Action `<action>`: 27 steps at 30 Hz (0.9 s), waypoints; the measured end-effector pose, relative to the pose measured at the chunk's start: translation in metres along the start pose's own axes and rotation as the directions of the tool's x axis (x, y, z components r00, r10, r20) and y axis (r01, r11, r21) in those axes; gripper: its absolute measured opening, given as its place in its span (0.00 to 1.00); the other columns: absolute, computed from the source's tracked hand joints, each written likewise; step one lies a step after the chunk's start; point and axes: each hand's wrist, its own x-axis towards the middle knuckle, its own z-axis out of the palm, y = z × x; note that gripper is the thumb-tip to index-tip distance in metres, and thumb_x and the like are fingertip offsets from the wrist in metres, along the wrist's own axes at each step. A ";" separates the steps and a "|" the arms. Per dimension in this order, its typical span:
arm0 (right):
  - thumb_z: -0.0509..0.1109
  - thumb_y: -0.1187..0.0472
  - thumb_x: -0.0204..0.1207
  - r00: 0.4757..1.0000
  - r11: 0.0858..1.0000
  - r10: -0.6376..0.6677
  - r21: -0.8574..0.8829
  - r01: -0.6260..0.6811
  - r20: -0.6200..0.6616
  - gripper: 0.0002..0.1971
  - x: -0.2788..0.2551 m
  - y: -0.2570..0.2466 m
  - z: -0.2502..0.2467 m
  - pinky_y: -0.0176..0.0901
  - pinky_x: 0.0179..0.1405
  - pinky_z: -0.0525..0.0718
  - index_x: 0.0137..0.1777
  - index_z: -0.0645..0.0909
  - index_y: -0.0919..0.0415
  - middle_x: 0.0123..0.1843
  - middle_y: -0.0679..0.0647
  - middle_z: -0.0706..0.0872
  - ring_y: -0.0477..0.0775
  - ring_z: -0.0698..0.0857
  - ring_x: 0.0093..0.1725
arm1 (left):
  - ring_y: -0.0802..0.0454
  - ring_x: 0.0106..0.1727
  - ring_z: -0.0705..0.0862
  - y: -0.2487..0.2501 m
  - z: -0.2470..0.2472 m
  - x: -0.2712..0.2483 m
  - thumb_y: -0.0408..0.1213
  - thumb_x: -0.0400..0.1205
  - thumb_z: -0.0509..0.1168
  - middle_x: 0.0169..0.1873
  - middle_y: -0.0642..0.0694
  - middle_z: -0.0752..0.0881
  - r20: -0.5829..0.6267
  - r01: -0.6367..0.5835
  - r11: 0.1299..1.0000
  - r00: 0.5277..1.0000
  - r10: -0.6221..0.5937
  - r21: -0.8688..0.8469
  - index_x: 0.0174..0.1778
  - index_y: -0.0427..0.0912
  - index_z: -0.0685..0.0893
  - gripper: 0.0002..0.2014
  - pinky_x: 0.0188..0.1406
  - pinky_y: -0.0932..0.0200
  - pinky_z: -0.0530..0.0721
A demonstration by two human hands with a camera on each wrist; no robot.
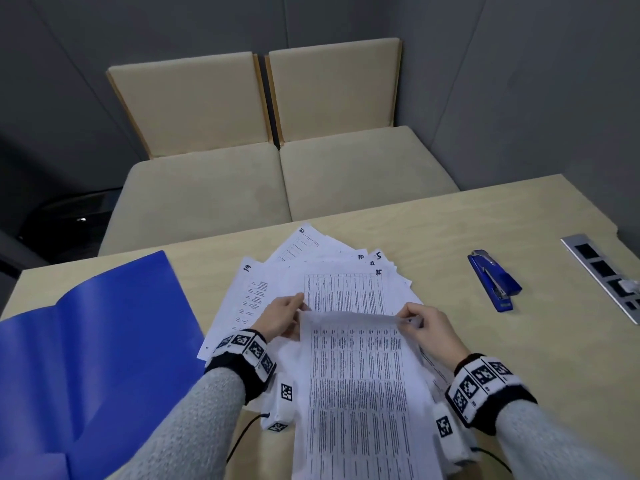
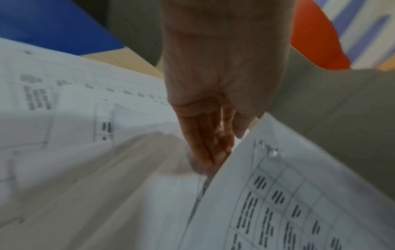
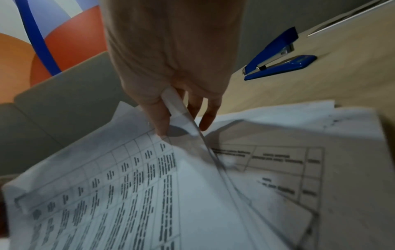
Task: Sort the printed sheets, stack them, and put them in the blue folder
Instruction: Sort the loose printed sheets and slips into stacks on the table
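Observation:
I hold one printed sheet (image 1: 360,393) with a dense table up off the desk, its top edge curling toward me. My left hand (image 1: 292,308) pinches its top left corner and my right hand (image 1: 414,320) pinches its top right corner. In the right wrist view the thumb of my right hand (image 3: 183,121) lies on the sheet (image 3: 128,194), with the fingers behind it. The left wrist view has my left hand (image 2: 210,148) with its fingers at the sheet's edge (image 2: 288,203). More numbered sheets (image 1: 329,271) lie fanned out on the table beyond. The blue folder (image 1: 86,341) lies open at the left.
A blue stapler (image 1: 491,280) lies on the table (image 1: 450,230) to the right, and a metal socket panel (image 1: 602,275) runs along the right edge. Two beige seats (image 1: 277,181) stand beyond the far edge. Cables trail near the front edge.

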 end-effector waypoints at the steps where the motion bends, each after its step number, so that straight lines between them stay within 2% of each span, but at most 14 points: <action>1: 0.71 0.70 0.73 1.000 1.000 -0.005 -0.001 0.005 -0.012 0.14 -0.003 0.001 0.002 0.39 0.36 0.73 0.31 0.80 0.51 0.28 0.39 0.82 0.45 0.76 0.34 | 0.47 0.30 0.85 0.000 0.003 0.003 0.43 0.84 0.62 0.37 0.40 0.87 -0.060 -0.092 0.987 0.993 0.100 0.133 0.47 0.39 0.82 0.11 0.38 0.49 0.89; 2: 0.71 0.69 0.73 0.999 1.000 -0.015 0.001 0.015 -0.036 0.13 -0.004 0.001 0.004 0.36 0.36 0.73 0.32 0.80 0.51 0.29 0.42 0.83 0.44 0.76 0.33 | 0.49 0.29 0.84 0.000 0.005 0.005 0.39 0.82 0.65 0.35 0.43 0.86 -0.058 -0.169 0.953 0.980 0.189 0.252 0.48 0.42 0.81 0.05 0.36 0.53 0.88; 3: 0.71 0.69 0.74 0.998 1.000 -0.026 0.000 0.026 -0.062 0.12 -0.006 0.000 0.005 0.32 0.35 0.73 0.33 0.80 0.52 0.31 0.44 0.83 0.40 0.76 0.33 | 0.52 0.29 0.82 0.002 0.007 0.005 0.36 0.80 0.67 0.34 0.47 0.84 0.007 -0.223 0.909 0.972 0.236 0.353 0.49 0.44 0.80 0.04 0.34 0.58 0.85; 6: 0.70 0.68 0.74 0.990 0.997 -0.070 -0.038 0.066 -0.122 0.07 -0.008 -0.003 0.010 0.25 0.29 0.71 0.39 0.82 0.55 0.29 0.41 0.81 0.35 0.76 0.28 | 0.55 0.36 0.75 0.003 0.010 0.012 0.32 0.78 0.67 0.39 0.48 0.78 0.231 -0.329 0.761 0.943 0.238 0.560 0.56 0.45 0.82 0.11 0.36 0.63 0.75; 8: 0.70 0.68 0.73 0.985 0.998 -0.055 -0.023 0.052 -0.162 0.05 -0.005 -0.002 0.012 0.27 0.24 0.68 0.42 0.83 0.57 0.25 0.41 0.78 0.40 0.72 0.23 | 0.56 0.38 0.75 0.002 0.009 0.017 0.28 0.79 0.64 0.41 0.47 0.78 0.301 -0.362 0.737 0.927 0.223 0.570 0.58 0.44 0.82 0.13 0.37 0.62 0.74; 11: 0.71 0.67 0.72 0.980 1.000 -0.019 0.017 0.022 -0.199 0.06 0.003 -0.001 0.016 0.32 0.25 0.67 0.40 0.80 0.56 0.27 0.49 0.76 0.44 0.67 0.24 | 0.51 0.49 0.75 -0.003 0.008 0.019 0.32 0.80 0.64 0.47 0.48 0.70 0.279 -0.333 0.701 0.940 0.196 0.631 0.51 0.45 0.81 0.06 0.50 0.59 0.75; 14: 0.73 0.67 0.70 0.973 0.999 -0.034 0.031 0.042 -0.228 0.06 0.006 -0.003 0.019 0.31 0.28 0.68 0.36 0.79 0.58 0.26 0.47 0.75 0.43 0.70 0.27 | 0.46 0.47 0.78 -0.008 0.006 0.022 0.26 0.78 0.62 0.47 0.49 0.69 0.140 -0.281 0.653 0.955 0.260 0.704 0.43 0.49 0.80 0.11 0.47 0.56 0.79; 16: 0.74 0.66 0.69 0.970 0.996 -0.002 0.089 0.024 -0.241 0.07 0.006 -0.003 0.020 0.30 0.29 0.69 0.33 0.80 0.59 0.28 0.49 0.81 0.41 0.73 0.28 | 0.46 0.46 0.77 -0.008 0.002 0.022 0.26 0.77 0.61 0.43 0.49 0.73 0.101 -0.294 0.660 0.944 0.315 0.691 0.40 0.48 0.81 0.11 0.47 0.53 0.79; 18: 0.74 0.67 0.69 0.971 0.988 0.045 0.157 -0.008 -0.233 0.07 0.005 -0.002 0.018 0.31 0.29 0.70 0.32 0.81 0.59 0.31 0.52 0.83 0.47 0.74 0.31 | 0.46 0.42 0.82 -0.006 -0.002 0.021 0.30 0.75 0.62 0.36 0.49 0.81 0.070 -0.285 0.726 0.948 0.312 0.626 0.35 0.49 0.78 0.08 0.43 0.50 0.83; 19: 0.75 0.67 0.69 0.972 0.984 0.059 0.175 -0.019 -0.226 0.07 0.006 -0.001 0.017 0.33 0.30 0.70 0.33 0.81 0.58 0.31 0.53 0.83 0.48 0.74 0.31 | 0.47 0.38 0.83 -0.003 -0.003 0.018 0.31 0.76 0.63 0.33 0.49 0.83 0.048 -0.270 0.763 0.953 0.300 0.587 0.34 0.48 0.77 0.07 0.38 0.53 0.82; 21: 0.75 0.68 0.69 0.978 0.977 0.069 0.211 -0.026 -0.196 0.05 0.007 0.000 0.013 0.38 0.35 0.75 0.35 0.84 0.58 0.33 0.52 0.85 0.49 0.78 0.33 | 0.49 0.32 0.81 -0.003 -0.004 0.016 0.34 0.77 0.65 0.29 0.48 0.83 -0.011 -0.251 0.815 0.954 0.301 0.523 0.36 0.48 0.77 0.06 0.31 0.59 0.76; 24: 0.74 0.72 0.70 0.991 0.962 0.057 0.273 -0.021 -0.123 0.09 0.009 -0.001 0.007 0.46 0.46 0.84 0.39 0.86 0.56 0.38 0.53 0.90 0.53 0.87 0.40 | 0.51 0.28 0.78 -0.004 -0.005 0.014 0.32 0.78 0.64 0.24 0.50 0.81 -0.058 -0.241 0.842 0.951 0.305 0.483 0.41 0.50 0.77 0.06 0.27 0.59 0.70; 26: 0.74 0.72 0.70 0.997 0.964 0.022 0.266 0.000 -0.076 0.12 0.009 -0.001 0.005 0.44 0.42 0.84 0.43 0.85 0.52 0.33 0.50 0.88 0.52 0.86 0.37 | 0.49 0.27 0.77 -0.005 -0.006 0.014 0.28 0.79 0.60 0.25 0.47 0.80 -0.048 -0.243 0.851 0.953 0.299 0.466 0.45 0.51 0.76 0.10 0.27 0.58 0.70; 27: 0.74 0.71 0.71 0.998 0.971 -0.002 0.240 0.017 -0.062 0.13 0.009 -0.001 0.004 0.40 0.37 0.81 0.46 0.85 0.51 0.29 0.49 0.83 0.50 0.82 0.33 | 0.48 0.29 0.78 -0.004 -0.006 0.013 0.28 0.79 0.58 0.28 0.43 0.82 -0.038 -0.249 0.853 0.954 0.299 0.459 0.46 0.51 0.76 0.11 0.29 0.57 0.73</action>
